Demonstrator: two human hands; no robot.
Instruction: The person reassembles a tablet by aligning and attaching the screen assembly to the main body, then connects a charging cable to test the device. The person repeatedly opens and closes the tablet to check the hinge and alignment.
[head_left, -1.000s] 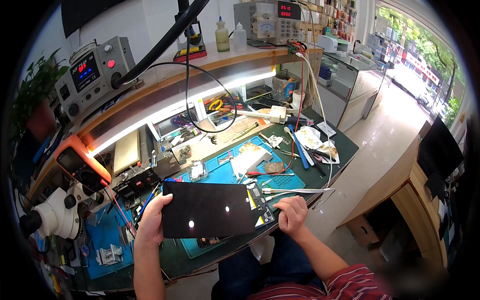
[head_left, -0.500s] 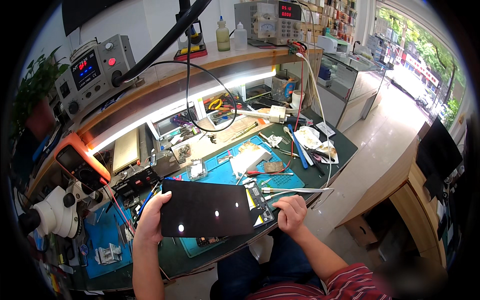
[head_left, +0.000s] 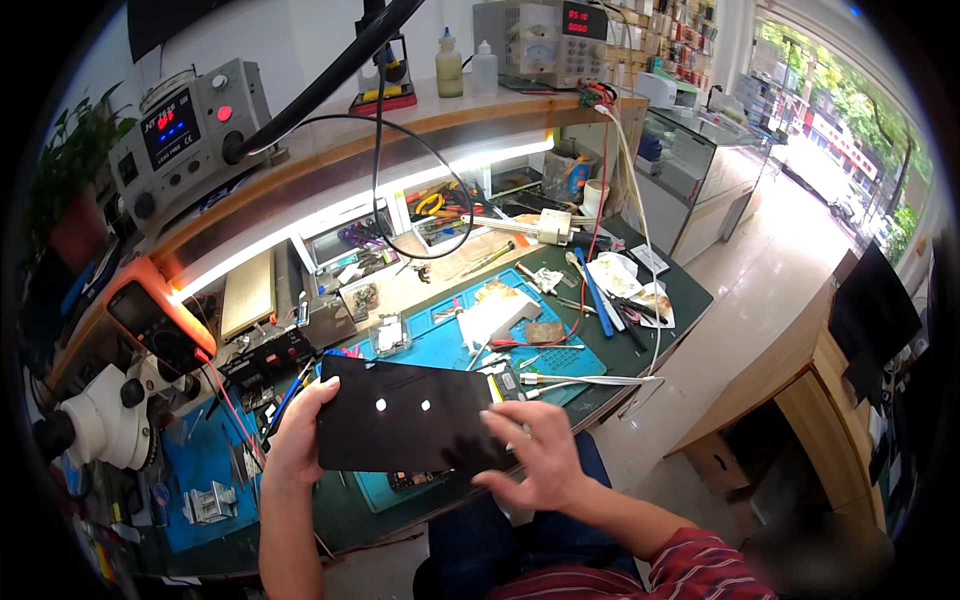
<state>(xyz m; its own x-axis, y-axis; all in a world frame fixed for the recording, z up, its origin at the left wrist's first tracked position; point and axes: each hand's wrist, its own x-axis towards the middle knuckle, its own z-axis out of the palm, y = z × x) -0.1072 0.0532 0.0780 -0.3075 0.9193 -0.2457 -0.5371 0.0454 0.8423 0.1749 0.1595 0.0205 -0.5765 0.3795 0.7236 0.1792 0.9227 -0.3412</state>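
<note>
My left hand [head_left: 297, 425] grips the left edge of a glossy black tablet screen [head_left: 400, 435], thumb on its face. The screen is held tilted above the bench, with two bright light spots reflected on it. At its right end is my right hand [head_left: 545, 455], open with fingers spread over the face. Whether those fingertips touch the glass I cannot tell. Behind the screen, mostly hidden, lies an opened device [head_left: 508, 383] with black and yellow parts. Part of a circuit board [head_left: 408, 481] shows below the screen's lower edge.
A blue work mat [head_left: 575, 362] holds a white block, tweezers and cables. Blue and white pry tools [head_left: 598, 305] lie at its right. A microscope [head_left: 100, 420] and an orange multimeter [head_left: 160, 315] stand at left. A black hose [head_left: 330, 85] crosses overhead, and white cables [head_left: 600, 380] trail off the edge.
My right hand has moved left from beside the screen to over its right end, and its curled fingers have spread. The screen has tilted slightly, shifting its reflections.
</note>
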